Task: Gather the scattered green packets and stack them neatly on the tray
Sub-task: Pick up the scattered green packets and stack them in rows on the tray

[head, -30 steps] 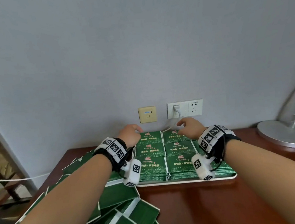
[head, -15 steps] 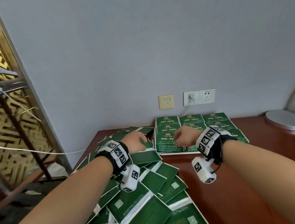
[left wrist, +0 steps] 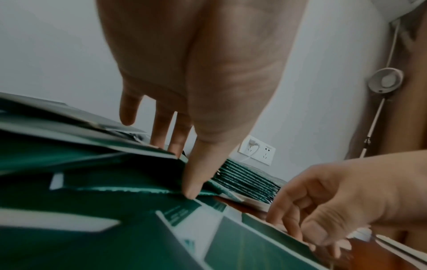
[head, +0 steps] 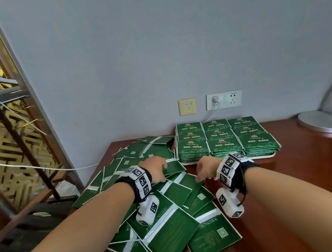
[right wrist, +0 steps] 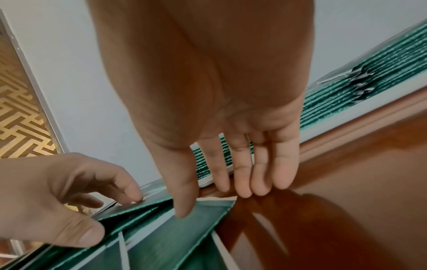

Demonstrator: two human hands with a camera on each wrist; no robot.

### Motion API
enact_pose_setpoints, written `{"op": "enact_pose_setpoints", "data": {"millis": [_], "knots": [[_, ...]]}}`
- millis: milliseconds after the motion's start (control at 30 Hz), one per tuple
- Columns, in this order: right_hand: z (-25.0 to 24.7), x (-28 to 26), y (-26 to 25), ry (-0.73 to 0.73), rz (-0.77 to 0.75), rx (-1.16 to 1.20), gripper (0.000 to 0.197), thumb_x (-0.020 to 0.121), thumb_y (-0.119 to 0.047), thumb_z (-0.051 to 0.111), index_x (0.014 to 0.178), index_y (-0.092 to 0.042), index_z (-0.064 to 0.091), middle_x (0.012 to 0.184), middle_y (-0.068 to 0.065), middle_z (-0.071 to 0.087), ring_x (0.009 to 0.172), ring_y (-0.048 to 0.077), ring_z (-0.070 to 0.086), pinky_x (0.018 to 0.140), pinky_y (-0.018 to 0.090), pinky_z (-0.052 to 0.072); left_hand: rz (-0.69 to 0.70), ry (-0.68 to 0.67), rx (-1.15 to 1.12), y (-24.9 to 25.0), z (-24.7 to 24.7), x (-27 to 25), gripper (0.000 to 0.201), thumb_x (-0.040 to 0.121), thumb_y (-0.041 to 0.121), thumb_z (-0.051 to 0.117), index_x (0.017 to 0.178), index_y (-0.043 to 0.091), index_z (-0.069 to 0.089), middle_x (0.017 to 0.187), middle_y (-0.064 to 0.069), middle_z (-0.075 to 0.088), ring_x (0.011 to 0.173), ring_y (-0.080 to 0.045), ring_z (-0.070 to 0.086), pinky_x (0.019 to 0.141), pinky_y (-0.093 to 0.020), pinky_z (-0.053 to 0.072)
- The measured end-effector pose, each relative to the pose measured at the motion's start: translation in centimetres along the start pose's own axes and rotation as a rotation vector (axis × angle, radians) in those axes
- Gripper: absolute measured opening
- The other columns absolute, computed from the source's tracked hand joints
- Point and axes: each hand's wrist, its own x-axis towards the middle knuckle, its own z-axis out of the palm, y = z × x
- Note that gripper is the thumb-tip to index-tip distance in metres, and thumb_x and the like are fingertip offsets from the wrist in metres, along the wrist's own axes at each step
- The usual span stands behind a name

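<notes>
Scattered green packets (head: 165, 222) covered the bench (head: 288, 205) left of the tray (head: 264, 156), which carried neat stacks. Left hand (head: 155, 170) rested on the pile, grip spread, thumb touching a packet. Right hand (head: 206, 168) hovered at its edge, grip loosely apart, empty.

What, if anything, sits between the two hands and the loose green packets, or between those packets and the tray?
Nothing visible. The left hand and right hand already touch the loose packets. Only bare table separates that heap from the tray, already covered with stacked packets.
</notes>
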Motion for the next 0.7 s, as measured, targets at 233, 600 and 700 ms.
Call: {"op": "enact_pose_setpoints", "data": {"millis": [233,600,700], "knots": [[0.1,0.1,-0.3,-0.064,0.040,0.011,0.039,0.084,-0.022,0.074,0.118,-0.005,0.064,0.066,-0.001,0.060,0.055,0.009,0.054,0.049,0.018,0.044,0.018,0.090,0.020,0.1,0.0,-0.1,0.019,0.088,0.020,0.065,0.106,0.029,0.066,0.115,0.006,0.066,0.111,-0.020,0.060,0.106,-0.045,0.042],[-1.3,-1.0,2.0,0.009,0.082,0.352,0.019,0.094,0.003,0.050,0.111,0.005,0.057,0.074,0.014,0.068,0.057,0.021,0.065,0.033,0.019,0.040,0.046,0.214,-0.123,1.9,-2.4,-1.2,0.022,0.097,0.019,0.054,0.112,0.016,0.070,0.103,-0.002,0.071,0.087,-0.020,0.066,0.079,-0.029,0.051],[-1.8,-1.3,3.5,0.093,0.084,0.384,0.016,0.094,0.002,0.047,0.107,-0.004,0.055,0.078,0.015,0.069,0.054,0.021,0.066,0.035,0.019,0.043,0.072,0.202,-0.158,3.5,-3.1,-1.5,0.028,0.096,0.021,0.055,0.121,0.015,0.066,0.117,-0.004,0.068,0.088,-0.020,0.062,0.081,-0.027,0.048]]}}
